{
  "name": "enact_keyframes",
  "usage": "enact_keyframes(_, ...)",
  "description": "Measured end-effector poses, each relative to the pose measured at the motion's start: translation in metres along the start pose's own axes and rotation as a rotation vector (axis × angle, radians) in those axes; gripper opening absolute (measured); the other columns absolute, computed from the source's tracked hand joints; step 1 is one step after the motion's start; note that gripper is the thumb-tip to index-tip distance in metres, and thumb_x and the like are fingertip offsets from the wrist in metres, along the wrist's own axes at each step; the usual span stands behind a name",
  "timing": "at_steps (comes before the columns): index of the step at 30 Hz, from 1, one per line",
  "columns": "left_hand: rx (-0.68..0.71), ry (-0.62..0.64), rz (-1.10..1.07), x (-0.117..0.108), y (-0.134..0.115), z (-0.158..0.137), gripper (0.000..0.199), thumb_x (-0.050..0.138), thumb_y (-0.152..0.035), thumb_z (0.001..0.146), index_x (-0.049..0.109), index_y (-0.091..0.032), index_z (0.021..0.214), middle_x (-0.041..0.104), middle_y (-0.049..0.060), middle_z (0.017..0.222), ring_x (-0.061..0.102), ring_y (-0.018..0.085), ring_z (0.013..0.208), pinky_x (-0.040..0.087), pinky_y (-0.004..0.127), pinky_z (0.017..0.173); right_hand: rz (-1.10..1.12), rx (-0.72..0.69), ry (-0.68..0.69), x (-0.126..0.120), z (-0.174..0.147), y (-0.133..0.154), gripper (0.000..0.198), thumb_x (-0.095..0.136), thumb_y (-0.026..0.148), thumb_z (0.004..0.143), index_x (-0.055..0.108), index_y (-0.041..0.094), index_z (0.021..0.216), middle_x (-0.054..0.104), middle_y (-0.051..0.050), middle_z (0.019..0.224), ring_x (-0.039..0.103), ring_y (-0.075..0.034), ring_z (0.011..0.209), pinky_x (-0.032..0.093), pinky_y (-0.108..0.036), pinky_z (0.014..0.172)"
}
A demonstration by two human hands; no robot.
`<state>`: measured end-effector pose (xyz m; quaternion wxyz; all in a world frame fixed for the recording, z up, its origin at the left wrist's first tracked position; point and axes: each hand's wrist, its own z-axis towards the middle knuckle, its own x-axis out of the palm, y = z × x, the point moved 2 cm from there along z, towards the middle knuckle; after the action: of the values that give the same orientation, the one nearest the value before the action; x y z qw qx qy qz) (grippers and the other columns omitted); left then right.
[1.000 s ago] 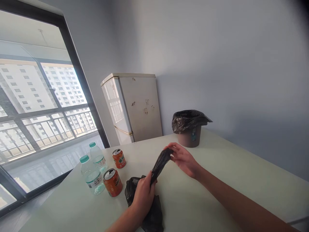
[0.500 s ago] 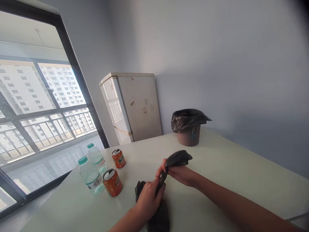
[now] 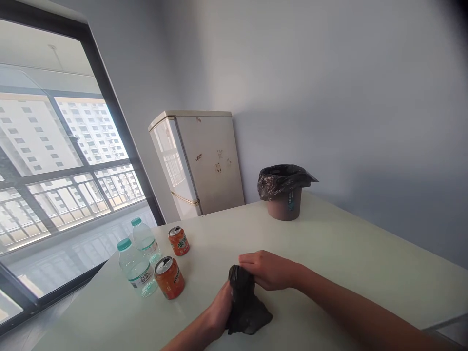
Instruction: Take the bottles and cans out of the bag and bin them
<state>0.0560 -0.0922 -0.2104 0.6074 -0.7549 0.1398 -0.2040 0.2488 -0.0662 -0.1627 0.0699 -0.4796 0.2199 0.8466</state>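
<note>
Between my two hands a black plastic bag (image 3: pixel 246 312) is bunched up, its lower part spreading just over the table front. My left hand (image 3: pixel 220 308) is closed around the bag's left side, the fingers partly hidden behind the plastic. From the right, my right hand (image 3: pixel 268 269) grips the bag near its top, fingers pressed together. To the left stand two orange drink cans, the nearer can (image 3: pixel 169 278) and the farther can (image 3: pixel 179 241). Beside them are two clear bottles with teal caps, the front bottle (image 3: pixel 135 268) and the rear bottle (image 3: pixel 145 239).
A brown bin (image 3: pixel 284 207) lined with a black bag stands at the table's far edge. The pale table (image 3: pixel 215 239) spreads beneath everything. Behind it are a worn white fridge (image 3: pixel 208 163) and a grey wall. A dark-framed glass door (image 3: pixel 109 102) is at left.
My right hand has come down and toward me. The bag, earlier stretched as a twisted strand between both hands with a tuft on top, is now gathered and hanging lower.
</note>
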Motion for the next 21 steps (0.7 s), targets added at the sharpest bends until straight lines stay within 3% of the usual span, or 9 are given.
enact_keyframes(3,-0.184,0.089,-0.286,0.004,0.002,0.001,0.074,0.049,-0.081,0.088,0.073,-0.012,0.098,0.069,0.008,0.086,0.063,0.021,0.081,0.051,0.034,0.081,-0.136,-0.062,0.018,0.004,0.000,-0.001,0.029,0.045,0.003,0.085,0.062,0.020,0.102,0.059,-0.004,0.096,0.052,-0.014,0.079,0.041,-0.025,0.070)
enact_keyframes(5,-0.209,0.156,-0.370,0.007,-0.006,0.000,0.090,0.038,-0.089,0.087,0.074,-0.008,0.104,0.072,0.012,0.089,0.068,0.024,0.084,0.053,0.036,0.085,-0.167,-0.071,-0.001,0.000,-0.001,-0.003,0.036,0.044,0.002,0.087,0.064,0.021,0.110,0.058,-0.004,0.098,0.052,-0.014,0.080,0.041,-0.024,0.071)
enact_keyframes(7,-0.198,0.199,-0.383,0.009,-0.015,-0.002,0.094,0.036,-0.090,0.086,0.073,-0.006,0.109,0.073,0.014,0.089,0.070,0.026,0.085,0.054,0.037,0.085,-0.196,-0.071,-0.012,-0.005,-0.002,-0.004,0.043,0.043,0.003,0.089,0.065,0.023,0.119,0.058,-0.004,0.099,0.053,-0.014,0.082,0.042,-0.024,0.073)
enact_keyframes(9,-0.159,0.194,-0.353,0.009,-0.021,-0.005,0.078,0.053,-0.079,0.089,0.072,-0.007,0.114,0.075,0.014,0.097,0.071,0.026,0.092,0.053,0.037,0.089,-0.227,-0.062,0.001,-0.008,-0.002,-0.003,0.045,0.044,0.004,0.089,0.064,0.024,0.124,0.059,-0.005,0.101,0.053,-0.015,0.084,0.042,-0.025,0.073)
enact_keyframes(12,-0.120,0.114,-0.212,0.008,-0.020,-0.007,0.046,0.082,-0.041,0.081,0.070,-0.013,0.114,0.075,0.011,0.107,0.070,0.025,0.103,0.052,0.035,0.094,-0.225,-0.037,0.047,-0.007,0.000,0.001,0.043,0.049,0.009,0.089,0.063,0.023,0.127,0.060,-0.006,0.103,0.054,-0.016,0.084,0.042,-0.027,0.071)
enact_keyframes(15,-0.120,0.036,-0.075,0.008,-0.014,-0.006,0.039,0.076,-0.013,0.069,0.068,-0.014,0.107,0.074,0.006,0.094,0.070,0.022,0.091,0.053,0.031,0.081,-0.133,-0.054,0.080,-0.007,0.003,0.006,0.047,0.056,0.010,0.083,0.061,0.020,0.129,0.062,-0.008,0.111,0.054,-0.018,0.091,0.046,-0.028,0.080)
enact_keyframes(18,-0.097,-0.051,-0.025,0.007,-0.009,-0.002,0.044,0.063,-0.006,0.063,0.065,-0.014,0.106,0.071,0.003,0.087,0.067,0.020,0.084,0.051,0.029,0.073,-0.093,-0.092,0.067,-0.012,0.004,0.012,0.056,0.063,0.014,0.079,0.057,0.020,0.134,0.061,-0.011,0.126,0.053,-0.023,0.108,0.043,-0.038,0.099)
enact_keyframes(21,-0.070,-0.116,0.013,0.002,-0.006,0.002,0.051,0.059,-0.005,0.059,0.062,-0.015,0.109,0.068,0.001,0.085,0.065,0.018,0.081,0.050,0.028,0.071,-0.161,-0.060,0.024,-0.017,0.005,0.014,0.062,0.063,0.019,0.080,0.051,0.021,0.141,0.058,-0.012,0.138,0.049,-0.028,0.122,0.034,-0.048,0.108)
